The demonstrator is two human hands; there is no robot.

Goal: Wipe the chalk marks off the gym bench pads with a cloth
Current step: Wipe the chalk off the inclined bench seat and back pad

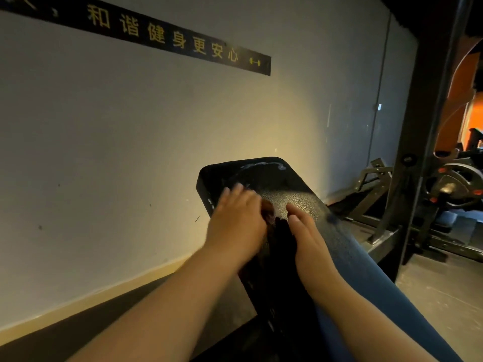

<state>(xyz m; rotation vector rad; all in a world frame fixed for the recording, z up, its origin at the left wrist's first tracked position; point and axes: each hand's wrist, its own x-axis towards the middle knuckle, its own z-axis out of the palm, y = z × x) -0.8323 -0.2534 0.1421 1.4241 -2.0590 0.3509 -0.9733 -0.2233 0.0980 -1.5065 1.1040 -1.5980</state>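
Your left hand (236, 220) presses a dark cloth (271, 226) onto the bench pad (287, 199); your right hand (311, 239) lies flat, fingers released, beside it; chalk marks (261, 167) lie beyond both hands.

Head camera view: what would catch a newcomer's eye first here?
Two bare forearms reach up the middle onto a black bench pad, the left hand pressing a dark cloth and the right hand flat beside it. White chalk marks curl near the pad's far end. A black sign with yellow characters crosses the wall above.
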